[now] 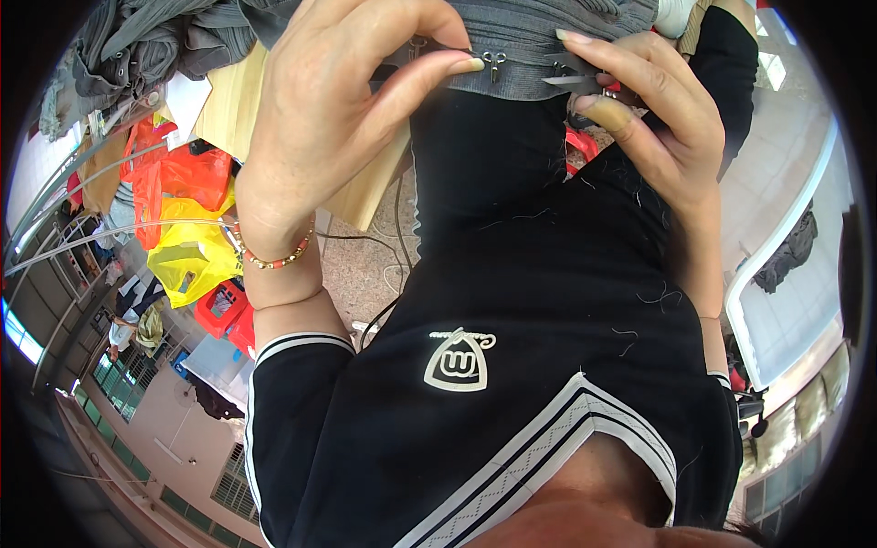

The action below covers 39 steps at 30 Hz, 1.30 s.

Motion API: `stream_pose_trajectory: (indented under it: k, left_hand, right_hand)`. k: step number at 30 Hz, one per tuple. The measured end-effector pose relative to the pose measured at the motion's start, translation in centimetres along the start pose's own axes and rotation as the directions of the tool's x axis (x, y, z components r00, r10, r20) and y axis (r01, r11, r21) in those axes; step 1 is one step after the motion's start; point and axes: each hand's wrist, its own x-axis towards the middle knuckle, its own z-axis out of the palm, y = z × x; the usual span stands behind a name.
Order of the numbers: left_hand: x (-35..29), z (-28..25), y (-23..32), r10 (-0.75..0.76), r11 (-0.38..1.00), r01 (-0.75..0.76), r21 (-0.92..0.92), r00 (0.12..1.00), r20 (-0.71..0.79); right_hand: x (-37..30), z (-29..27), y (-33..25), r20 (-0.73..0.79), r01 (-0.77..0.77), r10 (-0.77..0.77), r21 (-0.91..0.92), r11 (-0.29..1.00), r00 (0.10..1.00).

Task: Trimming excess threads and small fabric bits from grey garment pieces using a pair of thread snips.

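A grey ribbed cloth garment (539,27) lies across my lap at the top of the view, its band edge toward me. My left hand (356,100) has thumb and forefinger pinched together at this band, beside a small looped metal fastener (494,64). Between the thumb and fingers of my right hand (667,110) is a pair of thread snips (574,80). Their blades are parted and point left toward the fastener, a short way from it. My right palm hides most of the snips' handle.
More grey garments (174,41) are heaped at the upper left, near a pale wooden board (228,110). Red and yellow plastic bags (192,256) hang at the left. A white tray-like surface (776,265) at the right holds a dark cloth (790,251). Cables cross the floor.
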Motion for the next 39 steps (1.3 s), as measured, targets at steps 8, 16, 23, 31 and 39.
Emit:
stream_pose_trajectory:
  k: [8, 16, 23, 31, 39]
  left_hand:
    - [-0.6, 0.4, -0.8, 0.097, 0.990, -0.098, 0.103, 0.995, 0.014]
    - [-2.1, 1.6, -1.6, 0.117, 0.993, -0.117, 0.012, 0.989, -0.088]
    - [-2.2, 1.8, -1.8, 0.208, 0.975, -0.217, -0.039, 0.964, -0.163]
    - [-3.0, 2.5, -2.6, 0.038, 0.936, -0.103, -0.337, 0.980, -0.195]
    - [-3.9, 3.8, -4.2, -0.223, 0.775, -0.021, -0.632, 0.926, -0.304]
  right_hand:
    - [1.1, 0.1, -0.5, 0.034, 0.068, -0.067, -0.054, 0.996, 0.997]
    - [3.5, -1.1, -4.3, 0.126, -0.111, 0.146, -0.247, 0.963, 0.981]
    - [4.2, -1.0, -5.1, 0.147, -0.091, 0.147, -0.331, 0.939, 0.978]
    - [4.6, -1.2, -5.0, 0.163, -0.038, 0.108, -0.382, 0.924, 0.981]
    - [5.1, -1.1, -5.6, 0.126, -0.104, 0.144, -0.285, 0.953, 0.982]
